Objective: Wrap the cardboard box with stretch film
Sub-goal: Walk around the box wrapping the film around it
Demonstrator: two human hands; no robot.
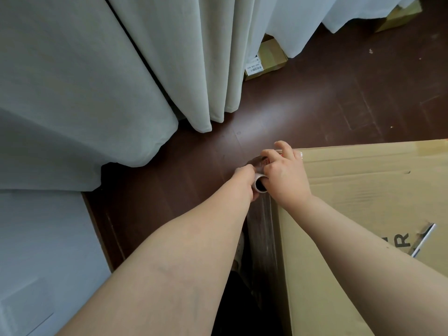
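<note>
Head view. The left hand (244,181) and right hand (286,177) each closed their grip round the stretch film roll (260,185), whose lower length was hidden, beside the corner of the cardboard box (363,202), which was cut off at the right. A dark wooden floor (315,105) lay beneath, and pale curtains (169,57) hung beyond.

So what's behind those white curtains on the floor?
A small cardboard box with a barcode label pokes out from behind the curtains, and another box farther right. The fabric covers the rest of both.
</note>
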